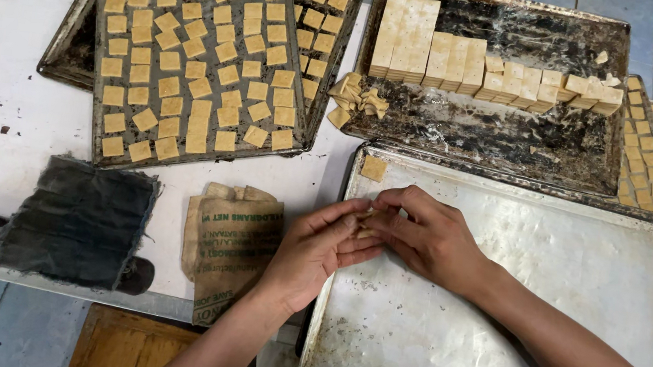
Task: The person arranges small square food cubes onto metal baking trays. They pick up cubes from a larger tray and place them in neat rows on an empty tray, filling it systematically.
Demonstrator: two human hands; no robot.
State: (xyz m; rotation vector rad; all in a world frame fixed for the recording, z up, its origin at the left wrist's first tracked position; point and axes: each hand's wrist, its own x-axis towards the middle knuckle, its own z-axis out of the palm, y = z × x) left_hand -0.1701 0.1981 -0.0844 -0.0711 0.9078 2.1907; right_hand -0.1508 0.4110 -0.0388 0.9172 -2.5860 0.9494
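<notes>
Fingers [364, 212] of left hand [319, 248] and right hand [431, 236] pinch together on small tan dough square [365, 222] | over pale floured metal tray [573, 318], near its far-left corner | lone square [373, 167] just beyond, equally near both hands.

A dark baking tray [97, 34] filled with small square dough pieces [194, 54] sits on a white surface [6, 49], stacked over a second tray [333, 53]. To its right, a blackened tray [512, 139] holds a row of stacked dough squares [471, 65]. Near the surface's front edge lie a dark frayed cloth [76, 221] and a folded brown sack [230, 238].
</notes>
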